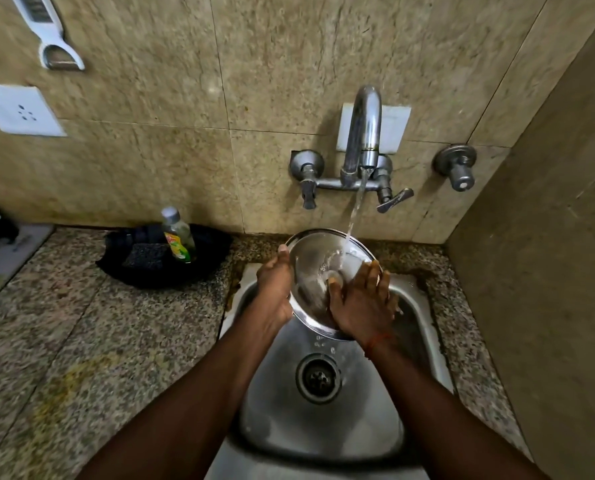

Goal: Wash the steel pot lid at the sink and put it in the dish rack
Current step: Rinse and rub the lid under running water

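Tilted under the tap (363, 133), the lid (318, 268) sheds water; left hand (274, 289) grips its rim, right hand (362, 299) rubs flat-fingered.

home kitchen | steel sink (407, 403) | wall tap (362, 140) | dish-soap bottle (178, 237)

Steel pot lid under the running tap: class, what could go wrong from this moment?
1. The left hand grips the wet steel pot lid only by its rim, while the right hand lies flat on it. The lid might slip and drop into the sink.
2. The water stream hits the tilted lid, so spray may reach the granite counter.
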